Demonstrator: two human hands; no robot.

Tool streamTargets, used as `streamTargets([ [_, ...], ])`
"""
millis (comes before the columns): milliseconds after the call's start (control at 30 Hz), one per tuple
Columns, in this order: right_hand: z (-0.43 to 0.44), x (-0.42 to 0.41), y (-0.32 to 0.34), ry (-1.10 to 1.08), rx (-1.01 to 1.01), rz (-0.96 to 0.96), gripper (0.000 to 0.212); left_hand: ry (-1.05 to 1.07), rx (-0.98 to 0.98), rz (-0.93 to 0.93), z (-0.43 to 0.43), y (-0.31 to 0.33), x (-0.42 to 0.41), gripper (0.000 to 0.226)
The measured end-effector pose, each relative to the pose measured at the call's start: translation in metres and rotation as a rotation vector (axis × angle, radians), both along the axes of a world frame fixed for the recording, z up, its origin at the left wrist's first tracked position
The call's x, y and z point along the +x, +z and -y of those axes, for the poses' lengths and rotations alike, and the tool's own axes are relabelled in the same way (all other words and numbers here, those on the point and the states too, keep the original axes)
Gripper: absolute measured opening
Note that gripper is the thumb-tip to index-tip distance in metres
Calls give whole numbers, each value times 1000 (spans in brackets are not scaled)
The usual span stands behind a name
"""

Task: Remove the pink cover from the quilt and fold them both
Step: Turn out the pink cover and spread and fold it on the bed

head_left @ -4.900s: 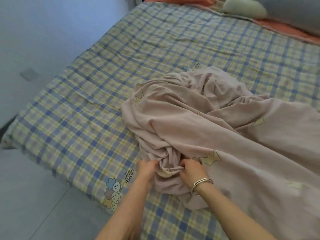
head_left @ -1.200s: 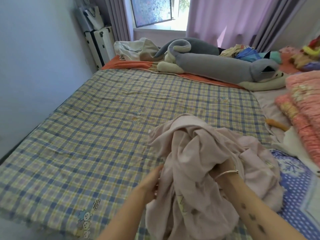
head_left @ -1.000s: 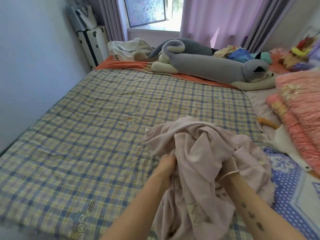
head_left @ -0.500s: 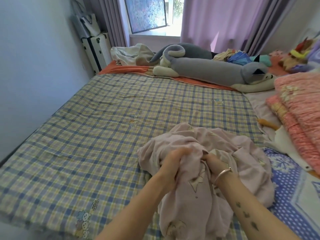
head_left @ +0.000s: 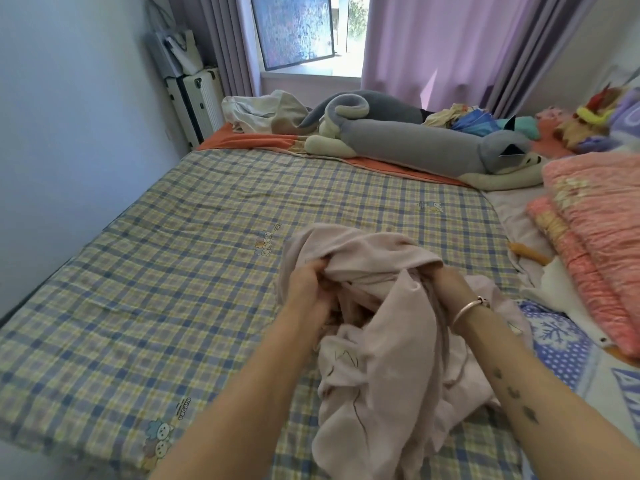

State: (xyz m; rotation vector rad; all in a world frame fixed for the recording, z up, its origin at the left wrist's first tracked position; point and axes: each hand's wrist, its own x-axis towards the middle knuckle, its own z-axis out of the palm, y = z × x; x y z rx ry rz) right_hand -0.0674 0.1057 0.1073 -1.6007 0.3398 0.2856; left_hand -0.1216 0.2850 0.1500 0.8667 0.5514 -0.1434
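The pale pink cover (head_left: 377, 368) is a crumpled bundle held up in front of me, its lower folds hanging to the bed. My left hand (head_left: 308, 285) grips a bunched fold at the bundle's upper left. My right hand (head_left: 450, 289), with a bracelet on the wrist, grips the cloth at the upper right, fingers partly buried in the folds. Under it spreads the blue and yellow checked quilt (head_left: 173, 289), flat across the bed. A blue dotted fabric with snowflakes (head_left: 557, 337) lies at the right.
A long grey plush cat (head_left: 415, 147) and loose clothes lie along the far end of the bed. Folded pink blankets (head_left: 595, 237) are stacked at the right. A white suitcase (head_left: 197, 102) stands by the left wall, near the window and purple curtains.
Since five seconds ago the cover has been gathered off the bed into a raised bundle. In the last half second my hands have moved apart along its top edge.
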Motion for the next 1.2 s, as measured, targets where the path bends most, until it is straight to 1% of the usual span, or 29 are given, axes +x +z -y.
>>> streamTargets([
  [33, 13, -5, 4, -114, -226, 40, 19, 34, 137, 27, -4, 1, 6, 19],
  [100, 30, -18, 13, -299, -559, 83, 19, 47, 403, 106, -16, 8, 17, 18],
  [133, 29, -18, 17, -353, -606, 109, 20, 37, 509, 143, -19, 11, 23, 17],
  [167, 22, -20, 25, -355, -549, 166, 21, 16, 630, 186, -19, 16, 27, 17],
  [200, 11, -21, 31, -260, -409, 215, 25, -19, 760, 233, -16, 20, 30, 19],
  [233, -3, -25, 38, -97, -270, 265, 30, -72, 916, 286, -9, 29, 31, 18],
  [267, -18, -32, 46, 94, -208, 277, 37, -111, 1054, 352, -1, 36, 32, 18],
  [300, -33, -40, 53, 263, -206, 287, 41, -137, 1168, 407, 9, 43, 32, 18],
  [333, -43, -43, 52, 340, -222, 306, 43, -142, 1257, 464, 16, 49, 32, 19],
  [367, -50, -45, 52, 308, -228, 331, 39, -153, 1297, 519, 23, 52, 31, 19],
  [400, -49, -41, 49, 192, -222, 334, 33, -176, 1309, 568, 29, 55, 30, 18],
  [433, -45, -37, 49, 50, -207, 295, 26, -227, 1263, 600, 31, 56, 31, 16],
  [467, -40, -31, 48, -72, -155, 214, 19, -274, 1154, 609, 31, 55, 32, 15],
  [533, -30, -24, 46, -180, 107, 39, 7, -354, 748, 509, 29, 52, 32, 17],
  [567, -27, -23, 44, -183, 271, -32, 11, -359, 602, 420, 27, 45, 33, 17],
  [600, -25, -22, 40, -164, 408, -72, 18, -355, 554, 350, 27, 37, 34, 14],
  [633, -23, -22, 37, -138, 498, -86, 21, -359, 630, 281, 24, 28, 34, 9],
  [667, -22, -22, 35, -124, 536, -84, 22, -378, 707, 226, 20, 19, 33, 4],
  [700, -21, -23, 34, -106, 554, -74, 25, -444, 726, 170, 17, 13, 28, 4],
  [800, -18, -22, 35, -40, 524, -68, 20, -691, 508, -17, 11, 3, 13, 35],
  [833, -18, -19, 34, -11, 496, -64, 24, -701, 498, -24, 10, -1, 11, 40],
  [867, -17, -16, 33, 26, 444, -62, 29, -651, 490, -17, 11, -4, 11, 42],
  [933, -15, -10, 31, 90, 221, -65, 48, -526, 538, 21, 14, -8, 14, 52],
  [967, -13, -8, 29, 104, 87, -64, 55, -525, 620, 47, 16, -6, 15, 55],
  [1000, -11, -6, 26, 89, -16, -53, 55, -584, 737, 66, 18, -3, 15, 53],
  [1033, -9, -7, 23, 68, -66, -47, 49, -687, 860, 79, 18, 0, 15, 48],
  [1100, -6, -7, 16, 53, -48, -53, 38, -851, 1023, 108, 14, -1, 15, 29],
  [1133, -4, -8, 13, 49, -30, -72, 35, -868, 1086, 116, 11, -2, 16, 22],
  [1200, 0, -10, 12, 14, -28, -102, 28, -797, 1224, 96, 3, -8, 20, 21],
])
